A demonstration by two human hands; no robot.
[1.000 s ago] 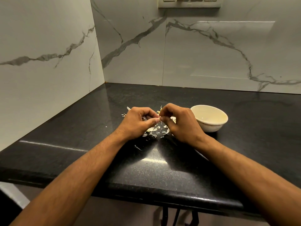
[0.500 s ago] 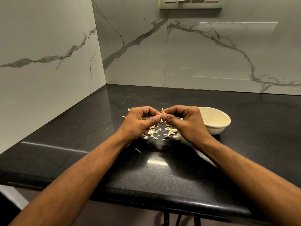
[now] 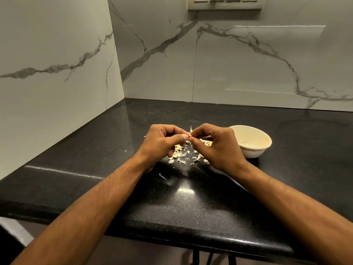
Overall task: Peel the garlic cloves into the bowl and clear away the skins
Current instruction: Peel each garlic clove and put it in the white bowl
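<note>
- Left hand (image 3: 162,144) and right hand (image 3: 217,146): both grips pinched on one garlic clove (image 3: 189,135)
- Skins (image 3: 183,155) scattered on table (image 3: 191,203) underneath
- Bowl (image 3: 250,142) just right of them

On a corner counter (image 3: 133,197), two hands meet above a scatter of garlic skins (image 3: 183,155): the left hand (image 3: 162,144) left of the right hand (image 3: 219,148). A bowl (image 3: 250,143) sits just right of them, apparently holding nothing; a switch plate (image 3: 225,2) hangs behind.
</note>
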